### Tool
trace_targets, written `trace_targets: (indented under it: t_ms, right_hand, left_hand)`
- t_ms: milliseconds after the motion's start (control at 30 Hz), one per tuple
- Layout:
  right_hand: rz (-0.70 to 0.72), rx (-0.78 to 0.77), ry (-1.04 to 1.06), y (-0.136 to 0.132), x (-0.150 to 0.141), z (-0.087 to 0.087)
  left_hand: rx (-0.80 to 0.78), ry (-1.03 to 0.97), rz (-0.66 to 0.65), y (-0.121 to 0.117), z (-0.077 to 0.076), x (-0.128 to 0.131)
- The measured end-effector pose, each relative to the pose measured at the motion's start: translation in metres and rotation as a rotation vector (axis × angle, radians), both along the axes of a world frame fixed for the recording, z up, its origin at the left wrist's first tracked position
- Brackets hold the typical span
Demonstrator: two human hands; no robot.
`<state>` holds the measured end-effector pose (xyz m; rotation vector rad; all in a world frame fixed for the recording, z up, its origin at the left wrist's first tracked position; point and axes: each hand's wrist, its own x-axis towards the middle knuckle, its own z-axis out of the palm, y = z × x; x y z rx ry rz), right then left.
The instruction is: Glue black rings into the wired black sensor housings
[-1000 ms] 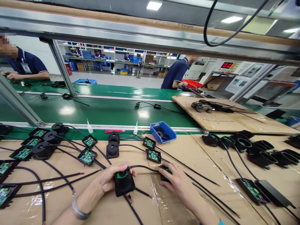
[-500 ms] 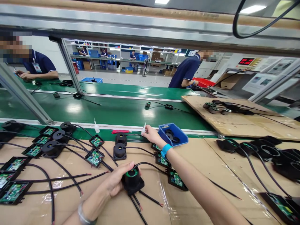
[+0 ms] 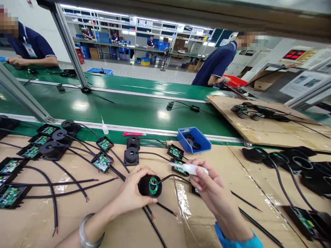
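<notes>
My left hand (image 3: 133,189) is wrapped round a black round housing (image 3: 146,187), tilted so its open end faces right. Inside it a green ring-shaped circuit board (image 3: 154,186) shows, with a black cable (image 3: 169,176) running from it to the right. In my right hand (image 3: 209,182) is a small white dropper bottle (image 3: 192,168), held nearly level. Its thin nozzle points left, above and to the right of the housing, not touching it. Beyond my hands, black boxes with green circuit boards (image 3: 176,151) are wired to two more round housings (image 3: 131,156).
A blue bin (image 3: 193,140) with black rings stands behind my right hand. Near the green conveyor (image 3: 129,110) lie a red cutter (image 3: 133,134) and another dropper bottle (image 3: 104,126). Wired housings and boards cover the left; black parts (image 3: 297,165) lie right. Two co-workers (image 3: 217,63) (image 3: 32,48) are across the conveyor.
My right hand has lifted the dropper bottle from beside the blue bin and brought it nearer, turning it sideways. My left hand has tipped the housing's open end to the right.
</notes>
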<state>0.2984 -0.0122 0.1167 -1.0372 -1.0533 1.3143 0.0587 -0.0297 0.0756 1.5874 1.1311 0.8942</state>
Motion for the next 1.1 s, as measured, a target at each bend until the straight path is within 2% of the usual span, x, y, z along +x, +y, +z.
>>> trace_targets:
  t_ms: [167,367,467,700,867,967,1100]
  right_hand:
    - [-0.051,-0.109,0.091,-0.028,0.008,-0.013]
    - [-0.126,-0.072,0.016,-0.04,-0.001,-0.029]
    - [-0.101,-0.006,-0.138,-0.044,-0.008,-0.029]
    - [-0.061,0.185,-0.47,-0.05,-0.021,-0.016]
    - [-0.039,0.404,-0.713,-0.054,-0.022,-0.014]
    - [-0.037,0.503,-0.799,-0.054,-0.023,-0.009]
    - [-0.001,0.551,-0.836,-0.051,-0.026,-0.004]
  left_hand:
    - [0.025,0.108,-0.022,-0.002,0.001,0.003]
    - [0.041,0.194,-0.027,-0.003,0.007,0.002]
    - [0.06,0.218,-0.032,-0.003,0.007,0.003]
    - [0.149,0.24,-0.043,-0.006,0.005,0.003]
    - [0.201,0.243,-0.048,-0.005,0.002,0.002]
    - [0.203,0.248,-0.045,-0.006,0.001,0.002]
    - [0.198,0.255,-0.047,-0.007,0.003,0.002]
